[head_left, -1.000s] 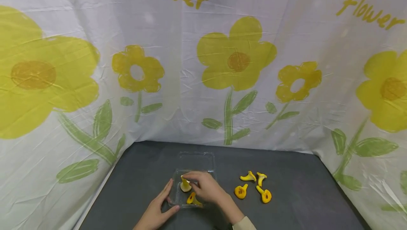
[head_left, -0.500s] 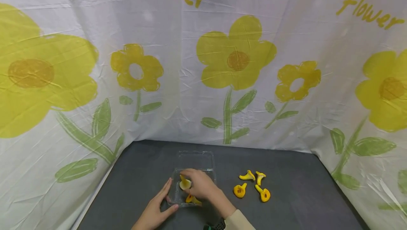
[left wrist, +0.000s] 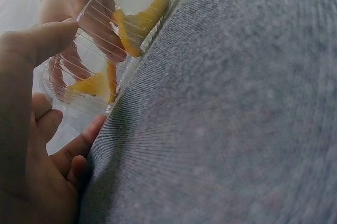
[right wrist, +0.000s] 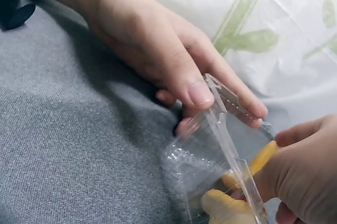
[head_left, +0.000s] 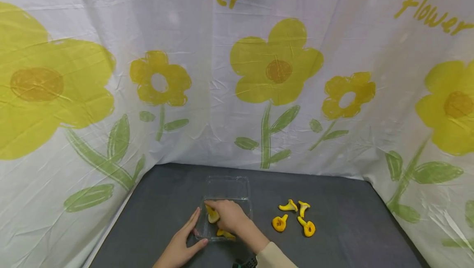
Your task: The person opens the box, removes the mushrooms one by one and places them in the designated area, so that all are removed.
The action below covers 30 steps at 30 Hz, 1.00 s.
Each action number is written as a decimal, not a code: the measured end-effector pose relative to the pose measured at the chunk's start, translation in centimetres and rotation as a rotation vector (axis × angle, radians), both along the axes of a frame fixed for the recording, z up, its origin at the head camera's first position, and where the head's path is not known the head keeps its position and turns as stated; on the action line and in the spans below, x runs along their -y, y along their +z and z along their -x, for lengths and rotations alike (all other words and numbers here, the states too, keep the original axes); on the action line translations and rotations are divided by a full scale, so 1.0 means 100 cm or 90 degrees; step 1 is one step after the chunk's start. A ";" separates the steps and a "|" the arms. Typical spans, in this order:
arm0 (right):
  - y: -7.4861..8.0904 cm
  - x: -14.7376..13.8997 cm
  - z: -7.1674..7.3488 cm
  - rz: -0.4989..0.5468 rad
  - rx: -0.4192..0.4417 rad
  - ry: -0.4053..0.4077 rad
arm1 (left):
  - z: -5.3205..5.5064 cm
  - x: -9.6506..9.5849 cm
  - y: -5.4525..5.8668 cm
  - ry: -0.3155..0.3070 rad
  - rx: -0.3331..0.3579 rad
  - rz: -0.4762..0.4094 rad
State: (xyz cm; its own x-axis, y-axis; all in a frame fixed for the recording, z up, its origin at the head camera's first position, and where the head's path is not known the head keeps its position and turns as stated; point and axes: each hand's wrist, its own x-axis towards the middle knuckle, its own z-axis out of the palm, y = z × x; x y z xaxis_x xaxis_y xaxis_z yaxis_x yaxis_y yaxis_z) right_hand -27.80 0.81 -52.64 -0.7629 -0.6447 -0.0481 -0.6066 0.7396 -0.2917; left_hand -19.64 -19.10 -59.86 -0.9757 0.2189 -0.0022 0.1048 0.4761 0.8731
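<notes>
A transparent clamshell box (head_left: 242,206) stands with its lid (head_left: 227,181) folded back. My left hand (head_left: 181,241) braces its near left corner, fingers along the left wall and thumb at the front wall; the right wrist view shows this thumb (right wrist: 192,90) pressing the rim. Inside the box, my right hand (head_left: 233,218) pinches a yellow chanterelle mushroom (head_left: 212,215) by its stem. Its pale cap faces down and towards me. A second chanterelle (head_left: 226,234) lies by the box's front wall, also visible through the plastic in the left wrist view.
Several more chanterelles (head_left: 288,206) lie on the dark grey tabletop (head_left: 340,214) to the right of the box. A white curtain (head_left: 207,144) printed with yellow flowers encloses the table at the back and sides.
My right hand has shifted slightly left, its index finger reaching to the stem end. The pinched chanterelle has moved left and tilted. My left hand stays put.
</notes>
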 end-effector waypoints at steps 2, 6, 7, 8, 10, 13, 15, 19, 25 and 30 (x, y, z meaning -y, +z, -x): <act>-0.001 0.001 0.000 -0.003 -0.013 0.004 | 0.000 0.001 0.000 -0.004 -0.001 0.006; -0.003 0.003 0.000 -0.013 -0.045 0.008 | 0.000 0.001 -0.001 -0.010 -0.012 0.015; -0.003 0.003 0.000 -0.015 -0.049 0.008 | 0.000 0.001 -0.001 -0.010 -0.013 0.017; -0.003 0.003 0.000 -0.016 -0.051 0.008 | 0.000 0.001 -0.001 -0.010 -0.015 0.018; -0.004 0.003 0.000 -0.015 -0.053 0.007 | 0.000 0.001 -0.001 -0.011 -0.014 0.022; -0.005 0.002 0.001 -0.004 -0.045 0.005 | 0.000 0.000 0.001 -0.011 -0.007 0.029; -0.006 0.000 0.001 0.014 -0.031 0.001 | 0.000 -0.001 0.002 -0.010 -0.002 0.035; -0.006 -0.008 0.003 0.078 0.026 -0.008 | -0.001 -0.002 0.003 -0.008 -0.001 0.045; -0.003 -0.023 0.006 0.201 0.101 -0.036 | -0.001 -0.003 0.004 -0.002 0.000 0.045; -0.004 -0.034 0.003 0.280 0.120 -0.045 | 0.000 -0.003 0.001 0.003 -0.001 0.039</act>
State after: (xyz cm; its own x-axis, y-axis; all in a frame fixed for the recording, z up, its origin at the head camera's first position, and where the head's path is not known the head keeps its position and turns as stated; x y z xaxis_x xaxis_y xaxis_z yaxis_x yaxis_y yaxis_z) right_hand -28.14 4.18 -53.05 -0.8095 -0.5822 0.0758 -0.4660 0.5586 -0.6862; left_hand -19.61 -18.83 -59.71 -0.9767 0.2142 -0.0135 0.1044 0.5290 0.8422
